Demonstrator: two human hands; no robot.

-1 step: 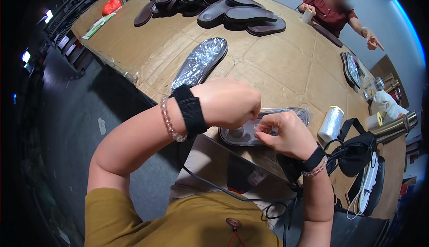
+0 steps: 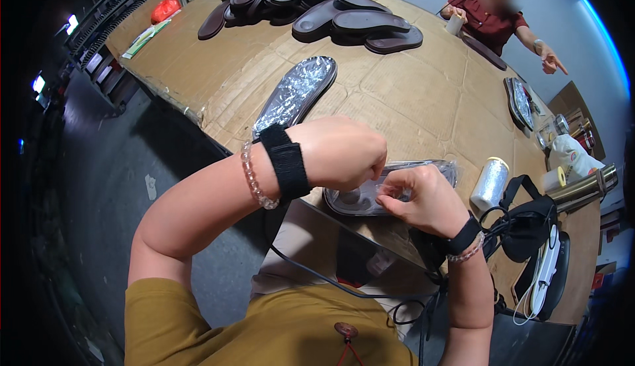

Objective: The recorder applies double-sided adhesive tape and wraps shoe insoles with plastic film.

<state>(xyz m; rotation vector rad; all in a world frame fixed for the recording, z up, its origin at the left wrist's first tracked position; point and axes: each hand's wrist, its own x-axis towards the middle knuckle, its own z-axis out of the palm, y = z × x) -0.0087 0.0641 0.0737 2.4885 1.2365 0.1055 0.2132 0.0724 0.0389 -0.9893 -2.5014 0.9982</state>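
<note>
At the table's near edge lies a dark shoe sole (image 2: 344,202) covered in clear plastic film (image 2: 433,167). My left hand (image 2: 340,151) is closed over its left part, knuckles up and fingertips mostly hidden, and appears to grip the film. From the other side my right hand (image 2: 423,197) bends in with thumb and forefinger pinched at the film, close to the left fingertips. Just beyond my left wrist rests another sole (image 2: 297,91), wrapped in shiny film.
Several brown soles (image 2: 357,22) are heaped at the table's far side. To the right stand a roll of film (image 2: 491,182), a black strapped pouch (image 2: 529,224), a metal flask (image 2: 582,190) and a white power strip (image 2: 546,267). Across the table a person (image 2: 493,15) in dark red points sideways.
My left wrist and forearm have shifted very slightly to the right. Everything else looks the same.
</note>
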